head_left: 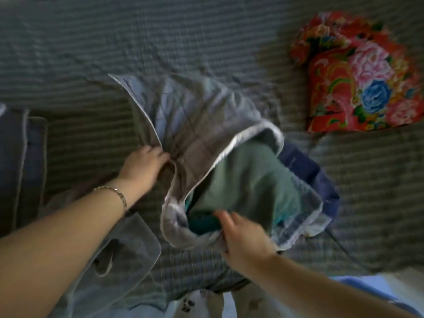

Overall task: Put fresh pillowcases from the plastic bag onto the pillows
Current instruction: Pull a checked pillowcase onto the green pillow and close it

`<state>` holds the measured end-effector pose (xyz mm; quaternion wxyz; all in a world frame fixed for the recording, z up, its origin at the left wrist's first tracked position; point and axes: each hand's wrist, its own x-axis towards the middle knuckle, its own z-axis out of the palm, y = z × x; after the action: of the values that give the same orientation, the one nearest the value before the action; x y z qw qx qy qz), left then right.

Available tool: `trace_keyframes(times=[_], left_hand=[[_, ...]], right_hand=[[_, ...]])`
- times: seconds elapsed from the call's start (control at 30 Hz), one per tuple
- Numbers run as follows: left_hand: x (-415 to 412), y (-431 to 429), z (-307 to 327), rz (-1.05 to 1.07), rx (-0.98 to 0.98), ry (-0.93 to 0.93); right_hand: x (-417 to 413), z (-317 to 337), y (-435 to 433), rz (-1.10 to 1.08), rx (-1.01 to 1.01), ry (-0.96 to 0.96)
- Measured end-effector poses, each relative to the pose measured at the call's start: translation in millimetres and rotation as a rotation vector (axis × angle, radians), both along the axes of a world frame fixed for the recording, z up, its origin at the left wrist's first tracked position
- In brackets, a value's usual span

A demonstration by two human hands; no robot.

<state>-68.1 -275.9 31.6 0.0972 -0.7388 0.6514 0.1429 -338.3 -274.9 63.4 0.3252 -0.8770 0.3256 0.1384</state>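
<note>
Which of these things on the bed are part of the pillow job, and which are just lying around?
Part of the job: pillowcase, gripped by left hand and right hand; green pillow partly inside it; plastic bag.

Lying about: floral bundle; dark blue bedding at the left; striped sheet.
</note>
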Motion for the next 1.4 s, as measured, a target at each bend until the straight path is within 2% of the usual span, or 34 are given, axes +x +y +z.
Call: trace_keyframes(times=[0.07,0.13,0.17,0.23,0.3,0.33,0.43,0.5,0.6,0.7,0.77,0.83,0.87,0.9,0.93,1.0,1.03,1.1,1.17,1.23,1.33,1.4], left_hand=[[-22,35,-33,0.262,0.237,0.202],[-47,59,-55,0.466,0.261,0.393],[-59,65,-63,0.523,0.240,0.442],[-79,70,-76,0.559,0.246,0.478],[-96,68,-81,0.503,0.269,0.439],[-103,67,-89,0.456,0.304,0.396],[-117,63,-111,0.297,0.462,0.257],[-125,65,-126,0.261,0.535,0.186],[-125,69,-139,0.268,0.521,0.112],[-115,78,-140,0.328,0.482,0.206],[-112,94,-133,0.248,0.547,0.277],[-117,120,-128,0.119,0.665,0.256],[-120,132,-129,0.155,0.672,0.243],[-125,143,-130,0.251,0.628,0.258],[-132,150,-129,0.422,0.499,0.290],[-145,156,-124,0.854,0.205,0.305],[-153,155,-120,1.045,0.159,0.292],[-168,156,-124,1.357,0.277,0.321],[-179,157,-133,1.585,0.419,0.486],[-182,152,-139,1.704,0.391,0.690],[-178,143,-139,1.675,0.357,0.727],[-178,128,-132,1.662,0.339,0.849]], right_hand=[[9,-38,33,0.155,0.218,0.202],[18,-61,48,0.262,0.320,0.268],[19,-71,49,0.262,0.312,0.255],[18,-95,39,0.080,0.140,0.079],[12,-109,12,-0.164,-0.076,0.007],[9,-115,-4,-0.212,-0.144,0.089],[-7,-127,-53,-0.137,-0.214,0.448],[-13,-136,-75,-0.052,-0.282,0.527],[-16,-136,-92,-0.060,-0.239,0.434],[-24,-132,-92,0.047,-0.208,0.253],[-37,-126,-86,0.195,-0.242,0.121],[-51,-122,-76,0.307,-0.274,0.088],[-58,-122,-69,0.296,-0.263,0.124],[-63,-128,-61,0.205,-0.222,0.175],[-66,-130,-51,0.054,-0.172,0.245],[-71,-130,-27,-0.280,-0.066,0.328],[-72,-131,-16,-0.419,0.009,0.358],[-73,-134,2,-0.618,0.150,0.434],[-73,-140,10,-0.739,0.231,0.472],[-67,-145,12,-0.717,0.212,0.432],[-47,-145,20,-0.519,0.225,0.428],[-27,-139,33,-0.399,0.243,0.478]])
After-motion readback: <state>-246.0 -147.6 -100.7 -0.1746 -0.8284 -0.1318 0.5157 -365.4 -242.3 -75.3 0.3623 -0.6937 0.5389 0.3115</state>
